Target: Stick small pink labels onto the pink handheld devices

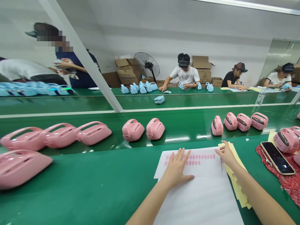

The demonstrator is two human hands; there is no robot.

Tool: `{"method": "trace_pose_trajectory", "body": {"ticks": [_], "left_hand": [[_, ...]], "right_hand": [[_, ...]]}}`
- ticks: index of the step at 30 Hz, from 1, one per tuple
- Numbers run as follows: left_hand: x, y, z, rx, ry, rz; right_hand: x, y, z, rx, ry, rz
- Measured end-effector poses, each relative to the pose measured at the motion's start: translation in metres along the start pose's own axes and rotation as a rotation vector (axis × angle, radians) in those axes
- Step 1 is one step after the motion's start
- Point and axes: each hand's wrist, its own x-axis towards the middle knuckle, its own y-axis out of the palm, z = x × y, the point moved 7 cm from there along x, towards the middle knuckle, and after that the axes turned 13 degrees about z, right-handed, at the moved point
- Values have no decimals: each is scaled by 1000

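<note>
A white sheet (199, 193) with rows of small pink stickers (193, 162) near its far edge lies on the green table in front of me. My left hand (177, 170) rests flat on the sheet's upper left part, fingers spread, over part of the sticker rows. At the upper right corner of the sheet, my right hand (227, 156) has its thumb and fingers bent together on the edge; the exact pinch is partly hidden. Yellow paper sheets (237, 184) stick out beneath the right forearm.
Pink handled plastic housings (93, 132) stand at the left and along the conveyor belt (182, 125). A phone (277, 157) lies on red cloth (290, 187) at right, beside more pink units (286, 140). Co-workers sit across with blue units (142, 87); a bottle (260, 97) stands there.
</note>
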Motion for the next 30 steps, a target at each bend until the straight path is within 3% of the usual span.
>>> {"method": "trace_pose_trajectory", "body": {"ticks": [6, 12, 17, 23, 26, 28, 30], "left_hand": [[15, 1, -2, 22, -21, -24], [17, 1, -15, 46, 14, -87], [5, 0, -25, 20, 90, -107], [-8, -7, -33, -75, 97, -155], [-19, -17, -17, -171, 22, -296], [-38, -25, 13, -370, -168, -472], [-59, -20, 45, -665, -350, -543]], "right_hand": [[-21, 16, 5, 196, -29, 228], [-35, 38, 22, 154, -179, 407], [-41, 44, 30, 149, -296, 447], [-51, 36, 32, 186, -325, 466], [-53, 25, 29, 265, -277, 448], [-53, 18, 28, 361, -215, 445], [-54, 13, 29, 468, -144, 455]]}}
